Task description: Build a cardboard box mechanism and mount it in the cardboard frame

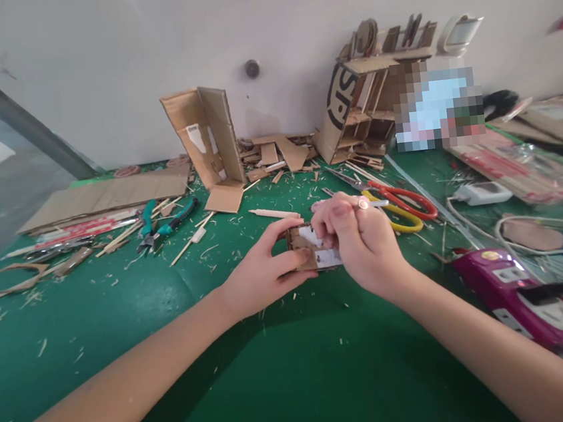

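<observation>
My left hand (262,267) grips the left end of a small cardboard piece (303,239) with white patches, thumb on its face and fingers around the edges. Over the right end of the piece, my right hand (365,239) is closed in a fist. A pale, round, pinkish end shows at the top of that fist; the rest is hidden, so its kind cannot be told. Just beyond the left hand lies a pale, pointed stick (274,214). Orange-handled scissors (408,199) and a yellow-handled tool (403,223) lie right beyond the right hand.
Green-handled pliers (148,226) and cutters (179,216) lie to the left. Behind stand an open cardboard box (213,137) and a cardboard shelf (346,107), with cardboard scraps (290,153) between. A magenta power strip (522,296) with cables sits at right. Shavings litter the green table (298,370).
</observation>
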